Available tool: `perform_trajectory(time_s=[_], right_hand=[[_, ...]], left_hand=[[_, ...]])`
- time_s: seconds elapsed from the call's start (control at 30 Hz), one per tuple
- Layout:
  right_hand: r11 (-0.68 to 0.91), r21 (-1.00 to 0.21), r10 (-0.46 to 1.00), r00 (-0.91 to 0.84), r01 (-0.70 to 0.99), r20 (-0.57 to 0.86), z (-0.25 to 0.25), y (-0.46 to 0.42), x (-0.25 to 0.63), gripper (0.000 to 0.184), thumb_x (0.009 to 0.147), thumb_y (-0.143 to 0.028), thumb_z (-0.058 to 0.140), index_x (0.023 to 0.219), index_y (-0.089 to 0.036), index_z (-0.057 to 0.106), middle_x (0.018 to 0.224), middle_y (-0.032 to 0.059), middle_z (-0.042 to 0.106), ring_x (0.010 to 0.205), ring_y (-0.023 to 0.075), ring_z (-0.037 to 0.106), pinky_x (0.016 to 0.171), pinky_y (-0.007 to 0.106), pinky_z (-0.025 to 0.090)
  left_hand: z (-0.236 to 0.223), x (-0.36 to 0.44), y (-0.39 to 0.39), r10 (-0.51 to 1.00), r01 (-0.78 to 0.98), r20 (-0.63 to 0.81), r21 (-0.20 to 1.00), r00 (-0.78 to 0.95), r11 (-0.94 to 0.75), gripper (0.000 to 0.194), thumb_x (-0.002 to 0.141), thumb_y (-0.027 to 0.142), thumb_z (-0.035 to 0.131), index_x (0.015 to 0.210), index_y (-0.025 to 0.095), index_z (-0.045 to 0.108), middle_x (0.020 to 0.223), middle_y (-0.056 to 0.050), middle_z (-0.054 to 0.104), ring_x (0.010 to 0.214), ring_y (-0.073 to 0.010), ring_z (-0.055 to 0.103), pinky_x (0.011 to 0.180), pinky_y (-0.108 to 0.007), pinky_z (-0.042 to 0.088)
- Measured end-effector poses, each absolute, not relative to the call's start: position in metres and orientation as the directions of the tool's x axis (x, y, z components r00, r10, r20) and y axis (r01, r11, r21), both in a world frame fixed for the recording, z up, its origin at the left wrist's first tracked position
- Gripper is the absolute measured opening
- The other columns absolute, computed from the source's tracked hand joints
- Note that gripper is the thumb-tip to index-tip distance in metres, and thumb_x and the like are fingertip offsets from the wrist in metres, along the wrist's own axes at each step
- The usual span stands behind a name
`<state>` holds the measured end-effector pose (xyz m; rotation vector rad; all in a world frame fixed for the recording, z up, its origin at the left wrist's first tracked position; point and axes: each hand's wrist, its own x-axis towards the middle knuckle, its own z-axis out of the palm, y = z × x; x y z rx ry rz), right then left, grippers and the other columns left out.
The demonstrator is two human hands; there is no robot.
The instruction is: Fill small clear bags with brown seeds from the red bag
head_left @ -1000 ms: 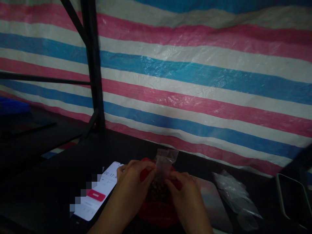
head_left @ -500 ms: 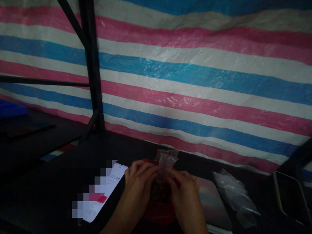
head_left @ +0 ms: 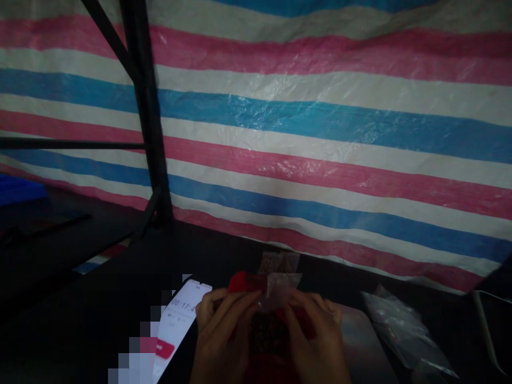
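A small clear plastic bag (head_left: 282,288) is pinched between the fingertips of my left hand (head_left: 226,325) and my right hand (head_left: 316,325). Both hands have their fingers closed on its two sides. Below the bag sits a red container (head_left: 239,281) with small dark pieces (head_left: 268,330) in it, too dim to name. Just behind it lie clear bags (head_left: 276,261) that seem to hold some brownish contents. My wrists run off the bottom edge of the view.
On the left lies a lit phone (head_left: 186,309) showing a timer. A silvery flat plate (head_left: 360,330) is right of my right hand, with a pile of clear bags (head_left: 404,325) beyond it. A dark-screened device (head_left: 490,330) lies far right. A black post (head_left: 146,112) stands before a striped sheet (head_left: 320,128).
The view has tilted and shifted slightly, so the tabletop things appear lower. Both hands still pinch the small bag, and more of the red container's back rim shows.
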<state>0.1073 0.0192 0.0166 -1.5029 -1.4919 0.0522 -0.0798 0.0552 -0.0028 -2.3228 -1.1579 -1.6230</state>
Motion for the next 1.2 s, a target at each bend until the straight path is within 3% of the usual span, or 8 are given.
perform_trajectory(time_s=[0.07, 0.2, 0.5, 0.67, 0.77, 1.0, 1.07, 1.2], right_hand=[[0.226, -0.643, 0.801, 0.237, 0.731, 0.550, 0.017, 0.018, 0.110, 0.022, 0.090, -0.021, 0.068, 0.104, -0.033, 0.080, 0.095, -0.0006, 0.081, 0.087, 0.0240, 0.072, 0.085, 0.038, 0.044], [0.207, -0.694, 0.839, 0.239, 0.690, 0.488, 0.029, 0.018, 0.110, 0.022, 0.090, -0.022, 0.068, 0.103, -0.035, 0.082, 0.097, -0.0004, 0.082, 0.091, 0.0241, 0.073, 0.086, 0.038, 0.044], [0.258, -0.715, 0.843, 0.211, 0.650, 0.495, 0.031, 0.019, 0.114, 0.014, 0.088, -0.029, 0.072, 0.094, -0.036, 0.082, 0.091, -0.0022, 0.082, 0.088, 0.0242, 0.072, 0.088, 0.040, 0.041], [0.227, -0.751, 0.897, 0.167, 0.620, 0.410, 0.031, 0.017, 0.113, 0.025, 0.086, -0.024, 0.071, 0.104, -0.037, 0.082, 0.097, -0.0022, 0.082, 0.093, 0.0247, 0.072, 0.092, 0.041, 0.041], [0.166, -0.766, 0.920, 0.183, 0.621, 0.348, 0.031, 0.016, 0.112, 0.027, 0.084, -0.022, 0.072, 0.104, -0.037, 0.082, 0.098, -0.0015, 0.081, 0.095, 0.0258, 0.070, 0.093, 0.042, 0.041], [0.134, -0.806, 0.911, 0.249, 0.577, 0.329, 0.033, 0.017, 0.106, 0.023, 0.085, -0.028, 0.069, 0.103, -0.034, 0.081, 0.100, 0.0020, 0.082, 0.097, 0.0284, 0.072, 0.091, 0.042, 0.048], [0.123, -0.852, 0.897, 0.310, 0.510, 0.315, 0.038, 0.016, 0.114, 0.023, 0.085, -0.035, 0.070, 0.105, -0.030, 0.080, 0.096, 0.0041, 0.083, 0.093, 0.0282, 0.074, 0.088, 0.040, 0.052], [0.051, -0.898, 0.850, 0.454, 0.436, 0.268, 0.056, 0.009, 0.154, 0.044, 0.081, -0.048, 0.070, 0.117, -0.024, 0.073, 0.082, 0.0050, 0.082, 0.082, 0.0294, 0.078, 0.084, 0.041, 0.057]], left_hand=[[-0.004, -0.082, 0.057, 0.539, 0.634, 0.821, 0.318, 0.186, -0.705, 0.024, 0.097, 0.022, 0.067, 0.117, 0.033, 0.074, 0.102, 0.006, 0.082, 0.095, -0.0207, 0.059, 0.084, -0.026, 0.050], [-0.004, -0.083, 0.059, 0.591, 0.622, 0.791, 0.386, 0.157, -0.681, 0.017, 0.102, 0.027, 0.062, 0.112, 0.033, 0.073, 0.093, 0.007, 0.081, 0.087, -0.0176, 0.062, 0.076, -0.023, 0.052], [-0.001, -0.087, 0.057, 0.716, 0.622, 0.677, 0.491, 0.169, -0.611, 0.020, 0.100, 0.024, 0.062, 0.109, 0.035, 0.076, 0.093, 0.005, 0.081, 0.090, -0.0194, 0.064, 0.080, -0.029, 0.054], [0.002, -0.088, 0.057, 0.746, 0.597, 0.633, 0.522, 0.207, -0.608, 0.019, 0.101, 0.027, 0.064, 0.107, 0.039, 0.078, 0.089, 0.006, 0.080, 0.090, -0.0194, 0.064, 0.078, -0.028, 0.055], [0.005, -0.084, 0.057, 0.723, 0.608, 0.672, 0.510, 0.159, -0.608, 0.016, 0.101, 0.037, 0.064, 0.100, 0.037, 0.080, 0.085, 0.003, 0.078, 0.086, -0.0189, 0.067, 0.073, -0.026, 0.057], [0.016, -0.080, 0.061, 0.618, 0.579, 0.786, 0.517, -0.028, -0.631, 0.042, 0.097, 0.065, 0.059, 0.085, 0.032, 0.083, 0.085, -0.002, 0.073, 0.074, -0.0155, 0.073, 0.062, -0.022, 0.059], [0.018, -0.083, 0.062, 0.625, 0.547, 0.778, 0.548, -0.058, -0.632, 0.041, 0.096, 0.065, 0.061, 0.087, 0.032, 0.083, 0.086, -0.001, 0.073, 0.075, -0.0149, 0.073, 0.062, -0.021, 0.059], [0.018, -0.092, 0.066, 0.599, 0.518, 0.796, 0.548, -0.082, -0.657, 0.032, 0.096, 0.059, 0.065, 0.089, 0.032, 0.081, 0.081, 0.001, 0.075, 0.078, -0.0167, 0.070, 0.068, -0.024, 0.059]])
